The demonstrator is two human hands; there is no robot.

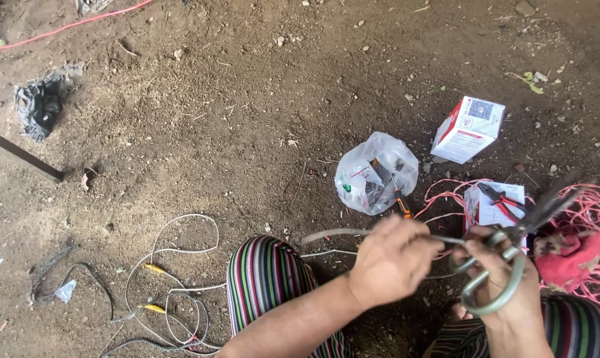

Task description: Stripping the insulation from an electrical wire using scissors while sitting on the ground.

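Observation:
My left hand (389, 258) grips a thin grey cable (330, 235) that runs out to the left over my striped knee (266, 275). My right hand (502, 278) holds large metal scissors (512, 255) by their grey-green loops. The blades point up and to the right and are blurred. The two hands sit close together, the scissors meeting the cable beside my left fingers.
On the dirt ground lie a clear plastic bag of small parts (376, 174), a white and red box (469, 129), red-handled pliers (502, 201) on a second white box, tangled pink wire (595, 212), a red cloth (568, 258), white cables with yellow plugs (174, 292) and a dark bar (21, 154).

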